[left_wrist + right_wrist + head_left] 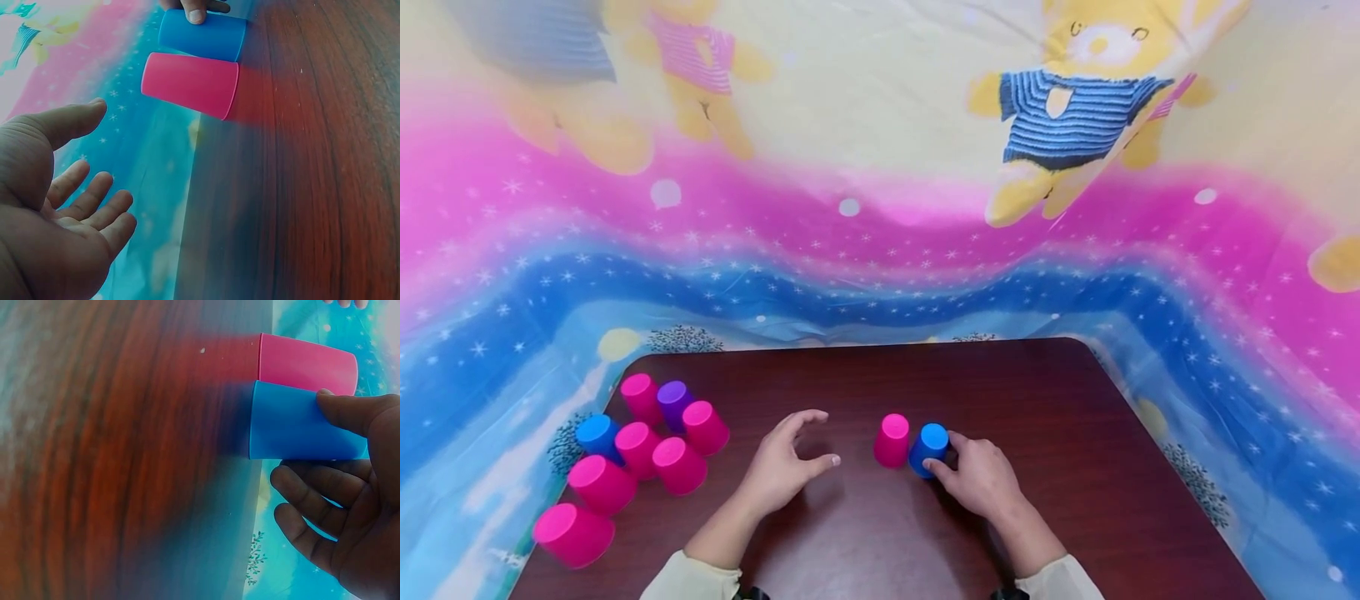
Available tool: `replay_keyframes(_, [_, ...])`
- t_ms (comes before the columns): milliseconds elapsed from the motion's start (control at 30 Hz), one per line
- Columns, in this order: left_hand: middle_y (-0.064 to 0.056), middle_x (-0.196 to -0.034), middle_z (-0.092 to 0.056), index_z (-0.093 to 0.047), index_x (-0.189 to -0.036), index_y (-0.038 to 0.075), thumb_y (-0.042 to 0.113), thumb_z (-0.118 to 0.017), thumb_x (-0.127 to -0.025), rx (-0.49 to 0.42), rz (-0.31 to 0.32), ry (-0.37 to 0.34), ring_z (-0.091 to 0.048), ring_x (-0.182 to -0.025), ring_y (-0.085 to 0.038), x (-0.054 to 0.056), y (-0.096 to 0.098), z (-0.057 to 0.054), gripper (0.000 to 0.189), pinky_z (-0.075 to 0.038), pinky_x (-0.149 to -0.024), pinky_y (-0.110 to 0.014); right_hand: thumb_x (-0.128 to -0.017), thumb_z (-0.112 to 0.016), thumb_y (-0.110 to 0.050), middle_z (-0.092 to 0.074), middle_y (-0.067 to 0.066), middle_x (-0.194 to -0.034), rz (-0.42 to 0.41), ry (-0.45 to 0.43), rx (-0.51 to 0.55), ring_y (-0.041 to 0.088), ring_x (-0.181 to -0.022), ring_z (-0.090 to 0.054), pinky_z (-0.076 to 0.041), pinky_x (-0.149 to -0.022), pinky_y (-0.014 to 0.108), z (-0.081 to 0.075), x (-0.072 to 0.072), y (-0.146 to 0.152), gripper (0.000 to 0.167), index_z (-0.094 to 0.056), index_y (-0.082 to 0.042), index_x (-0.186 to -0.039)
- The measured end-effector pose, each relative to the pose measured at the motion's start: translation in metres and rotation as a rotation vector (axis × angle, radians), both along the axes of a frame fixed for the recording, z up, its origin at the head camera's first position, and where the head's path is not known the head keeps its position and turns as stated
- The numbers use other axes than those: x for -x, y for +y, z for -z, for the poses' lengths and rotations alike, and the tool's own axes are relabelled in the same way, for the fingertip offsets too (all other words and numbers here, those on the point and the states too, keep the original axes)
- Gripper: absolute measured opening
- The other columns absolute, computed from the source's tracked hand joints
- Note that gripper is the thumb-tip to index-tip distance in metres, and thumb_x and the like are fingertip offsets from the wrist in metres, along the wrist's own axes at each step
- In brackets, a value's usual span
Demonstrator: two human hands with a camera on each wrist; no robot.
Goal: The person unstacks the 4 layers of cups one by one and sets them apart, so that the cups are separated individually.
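My right hand [981,477] grips a blue cup [929,450] between thumb and fingers; the cup stands upside down on the table. Close at its left is an upside-down pink cup [891,442]. In the right wrist view the thumb lies on the near side of the blue cup [300,422], with the other fingers beneath it. My left hand [782,467] hovers to the left of the pink cup, thumb and fingers spread apart, holding nothing. The left wrist view shows its palm bare, with the pink cup [190,84] a little way off.
At the table's left side stands a group of upside-down cups: several pink ones [679,465], a blue one [598,437] and a purple one [675,404]. The dark wooden table [1000,383] ends at a patterned cloth [880,275] hanging behind and beside it.
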State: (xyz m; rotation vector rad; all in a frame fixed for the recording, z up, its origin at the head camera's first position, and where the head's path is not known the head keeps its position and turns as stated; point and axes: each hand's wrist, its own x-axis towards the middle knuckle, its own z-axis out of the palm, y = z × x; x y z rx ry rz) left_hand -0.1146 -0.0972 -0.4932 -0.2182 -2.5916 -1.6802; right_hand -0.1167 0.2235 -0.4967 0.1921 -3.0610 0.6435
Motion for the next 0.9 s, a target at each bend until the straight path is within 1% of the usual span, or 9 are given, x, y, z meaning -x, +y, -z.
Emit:
replay_keyframes(167, [0.0,-0.131,-0.066,-0.066,-0.131,0.02,0.015,-0.094,-0.076,-0.016,0.012,-0.014,-0.057,-0.134,-0.027,0.004,0.007,0.001,0.061,-0.045,-0.113,-0.048,-0.087,-0.082,-0.048,-0.073,0.001,-0.086,0.002,0.002,0.0,0.015,-0.076,-0.063,-0.06,-0.079,0.048,0.001,0.0,0.001,0.056,-0.071,-0.01,-0.126])
replay_keyframes(300, [0.001,-0.131,-0.066,-0.065,-0.131,0.021,0.017,-0.094,-0.077,-0.018,0.024,-0.012,-0.058,-0.133,-0.027,0.008,0.012,0.002,0.062,-0.046,-0.112,-0.049,-0.087,-0.082,-0.048,-0.073,0.0,-0.086,0.005,0.012,0.005,0.015,-0.075,-0.063,-0.06,-0.079,0.047,0.002,0.0,0.002,0.055,-0.071,-0.011,-0.126])
replay_keyframes(433, [0.003,-0.131,-0.066,-0.065,-0.131,0.021,0.02,-0.094,-0.077,0.002,0.032,-0.008,-0.059,-0.131,-0.027,0.012,0.017,0.005,0.062,-0.048,-0.11,-0.048,-0.087,-0.082,-0.048,-0.071,-0.003,-0.083,0.002,0.008,0.01,0.013,-0.074,-0.061,-0.06,-0.078,0.046,0.002,0.001,0.002,0.056,-0.071,-0.011,-0.127])
replay_keyframes(567, [0.003,-0.131,-0.066,-0.065,-0.132,0.021,0.021,-0.094,-0.077,0.023,0.039,-0.004,-0.059,-0.13,-0.027,0.015,0.022,0.008,0.062,-0.049,-0.109,-0.048,-0.087,-0.082,-0.048,-0.066,-0.008,-0.075,-0.005,0.004,0.014,0.012,-0.071,-0.059,-0.059,-0.074,0.043,0.002,0.001,0.002,0.055,-0.071,-0.011,-0.127])
replay_keyframes(667, [0.002,-0.131,-0.066,-0.064,-0.133,0.017,0.019,-0.093,-0.078,0.018,0.049,-0.002,-0.06,-0.13,-0.028,0.017,0.025,0.009,0.062,-0.049,-0.109,-0.048,-0.087,-0.082,-0.048,-0.063,-0.01,-0.072,-0.005,0.005,0.016,0.012,-0.069,-0.058,-0.057,-0.073,0.041,0.001,0.001,0.001,0.054,-0.071,-0.011,-0.125])
replay_keyframes(767, [0.001,-0.131,-0.066,-0.064,-0.134,0.015,0.019,-0.093,-0.077,0.015,0.057,-0.005,-0.061,-0.129,-0.027,0.019,0.03,0.009,0.064,-0.049,-0.108,-0.048,-0.087,-0.081,-0.049,-0.064,-0.009,-0.073,-0.013,0.009,0.01,0.011,-0.069,-0.058,-0.057,-0.071,0.041,0.001,0.001,0.001,0.053,-0.071,-0.011,-0.123])
replay_keyframes(900, [-0.001,-0.132,-0.066,-0.064,-0.134,0.015,0.02,-0.093,-0.077,0.012,0.077,0.005,-0.062,-0.127,-0.028,0.023,0.037,0.01,0.064,-0.05,-0.107,-0.05,-0.087,-0.081,-0.049,-0.068,-0.006,-0.077,-0.015,0.014,0.002,0.013,-0.072,-0.062,-0.059,-0.074,0.044,0.002,0.002,0.001,0.053,-0.071,-0.011,-0.122])
